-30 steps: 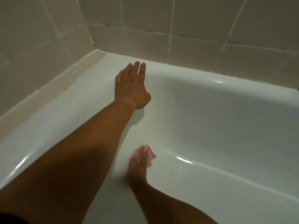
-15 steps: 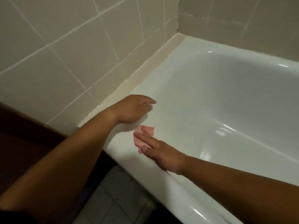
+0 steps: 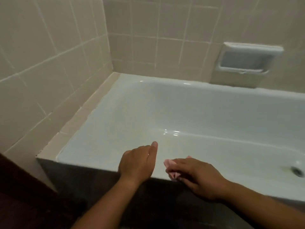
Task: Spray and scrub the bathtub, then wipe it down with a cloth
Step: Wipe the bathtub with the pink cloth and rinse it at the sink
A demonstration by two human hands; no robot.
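Two bare forearms reach in from the bottom edge toward the near rim of the white bathtub (image 3: 105, 116), above its dark front panel (image 3: 79, 179). The left hand (image 3: 138, 161) rests palm down on that near rim, not far from the tub's near left corner; its grip is slack, fingers loose and holding nothing, one finger pointing out over the basin. Just to its right, apart from it, the right hand (image 3: 198, 177) lies on the same rim with its fingers bent over a small pink cloth (image 3: 170, 164), its grip closed on it so that the cloth is bunched against the rim. Pink folds stick out past the fingertips and beneath the hand. Past the hands the inner slope of the tub drops to a glossy floor with a few bright glints, and the drain (image 3: 297, 171) sits at the right edge of the view. A beige ledge (image 3: 79, 119) runs along the tub's left end up to the far left corner. Pale tiled walls (image 3: 49, 55) rise behind the left end and the far side, and a white soap dish (image 3: 247, 58) is set into the far wall above the far rim.
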